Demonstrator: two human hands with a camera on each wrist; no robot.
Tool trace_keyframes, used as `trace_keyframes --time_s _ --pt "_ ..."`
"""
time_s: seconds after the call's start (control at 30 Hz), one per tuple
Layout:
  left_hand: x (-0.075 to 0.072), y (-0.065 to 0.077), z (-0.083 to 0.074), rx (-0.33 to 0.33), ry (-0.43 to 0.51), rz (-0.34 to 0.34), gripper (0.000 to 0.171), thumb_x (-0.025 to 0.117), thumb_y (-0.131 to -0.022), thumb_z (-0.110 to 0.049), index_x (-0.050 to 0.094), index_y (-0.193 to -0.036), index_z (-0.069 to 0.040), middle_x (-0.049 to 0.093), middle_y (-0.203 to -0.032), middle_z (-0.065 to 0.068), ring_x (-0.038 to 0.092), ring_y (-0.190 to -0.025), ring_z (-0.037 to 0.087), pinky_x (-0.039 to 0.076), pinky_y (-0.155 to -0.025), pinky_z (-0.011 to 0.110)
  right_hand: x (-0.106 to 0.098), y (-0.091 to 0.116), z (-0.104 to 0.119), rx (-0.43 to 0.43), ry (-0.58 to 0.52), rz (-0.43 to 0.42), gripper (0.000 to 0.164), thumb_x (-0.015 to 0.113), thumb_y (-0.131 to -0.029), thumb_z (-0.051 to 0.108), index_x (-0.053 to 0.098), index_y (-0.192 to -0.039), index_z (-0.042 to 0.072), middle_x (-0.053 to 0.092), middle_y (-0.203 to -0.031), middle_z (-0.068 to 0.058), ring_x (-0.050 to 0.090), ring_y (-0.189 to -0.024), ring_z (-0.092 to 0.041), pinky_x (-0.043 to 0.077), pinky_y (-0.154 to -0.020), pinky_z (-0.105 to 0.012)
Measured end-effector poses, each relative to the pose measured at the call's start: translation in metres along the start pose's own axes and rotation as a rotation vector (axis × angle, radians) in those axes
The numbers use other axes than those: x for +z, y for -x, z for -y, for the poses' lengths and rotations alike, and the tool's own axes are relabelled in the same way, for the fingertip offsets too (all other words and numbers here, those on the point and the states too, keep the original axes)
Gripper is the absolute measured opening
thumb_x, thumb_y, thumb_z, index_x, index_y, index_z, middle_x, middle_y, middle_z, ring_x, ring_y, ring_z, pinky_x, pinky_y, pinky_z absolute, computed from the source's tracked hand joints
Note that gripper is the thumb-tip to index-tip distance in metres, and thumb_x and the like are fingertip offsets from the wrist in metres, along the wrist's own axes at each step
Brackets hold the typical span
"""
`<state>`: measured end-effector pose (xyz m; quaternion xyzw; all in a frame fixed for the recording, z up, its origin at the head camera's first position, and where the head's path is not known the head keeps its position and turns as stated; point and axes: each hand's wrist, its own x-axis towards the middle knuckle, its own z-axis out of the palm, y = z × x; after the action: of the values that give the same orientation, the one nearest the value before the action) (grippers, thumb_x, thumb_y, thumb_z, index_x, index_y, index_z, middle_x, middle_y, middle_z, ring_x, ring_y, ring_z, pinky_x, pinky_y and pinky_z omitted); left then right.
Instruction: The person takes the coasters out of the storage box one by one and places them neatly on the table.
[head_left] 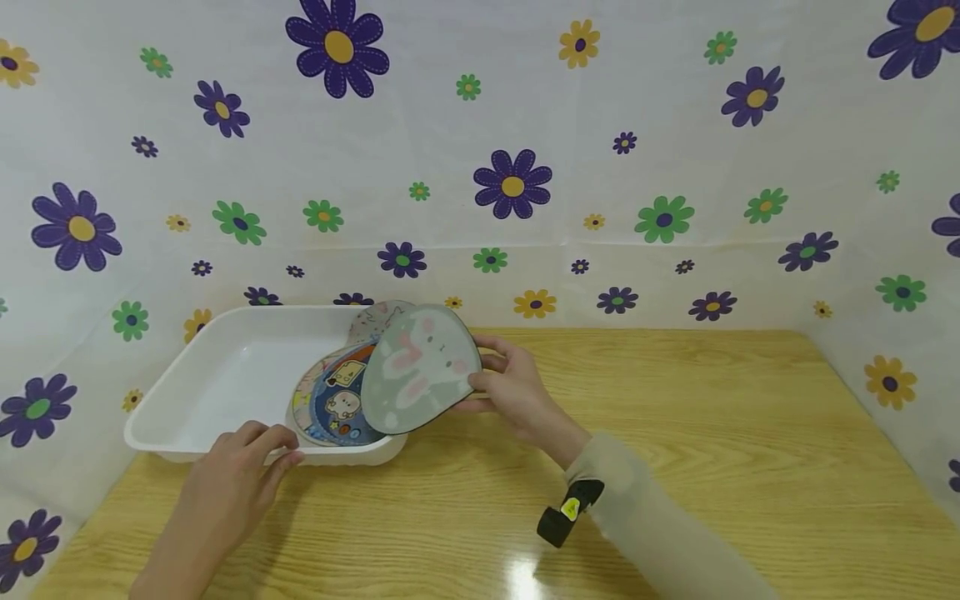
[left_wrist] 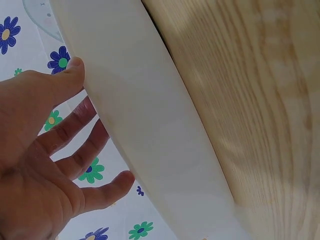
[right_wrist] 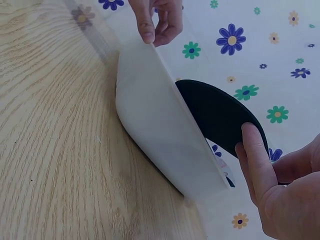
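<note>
My right hand (head_left: 517, 387) grips the right edge of a rounded grey mat (head_left: 423, 367) printed with a white rabbit. The mat is tilted over the right end of a white plastic tray (head_left: 217, 367); in the right wrist view its black underside (right_wrist: 215, 115) shows. Inside the tray, a blue mat (head_left: 345, 404) with cartoon patches and other patterned mats lean together, partly hidden behind the rabbit mat. With thumb and fingers, my left hand (head_left: 240, 467) holds the tray's front rim. Close up, the left wrist view shows that hand (left_wrist: 60, 135) against the white tray wall (left_wrist: 145, 115).
The tray stands at the left on a wood-grain table (head_left: 675, 433). A white cloth (head_left: 570, 108) with purple, green and yellow flowers hangs behind and at both sides. A black strap (head_left: 570, 512) circles my right wrist.
</note>
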<state>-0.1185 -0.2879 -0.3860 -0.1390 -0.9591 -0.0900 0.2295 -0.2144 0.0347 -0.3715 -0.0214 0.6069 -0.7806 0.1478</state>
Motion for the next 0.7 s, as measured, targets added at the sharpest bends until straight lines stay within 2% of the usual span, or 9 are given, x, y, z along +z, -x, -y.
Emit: trace_keyframes --time_s 0.7 --pt "0.001 0.001 0.001 -0.039 0.03 0.029 0.017 0.083 -0.083 -0.014 0.069 -0.091 -0.017 0.069 -0.092 0.008 0.065 -0.078 0.036 0.052 -0.06 0.052 -0.022 0.012 0.008 -0.016 0.011 -0.075 0.059 0.053 -0.095 -0.013 0.047 -0.149 0.01 0.061 -0.132 -0.024 0.072 -0.089 -0.02 0.064 -0.071 -0.036"
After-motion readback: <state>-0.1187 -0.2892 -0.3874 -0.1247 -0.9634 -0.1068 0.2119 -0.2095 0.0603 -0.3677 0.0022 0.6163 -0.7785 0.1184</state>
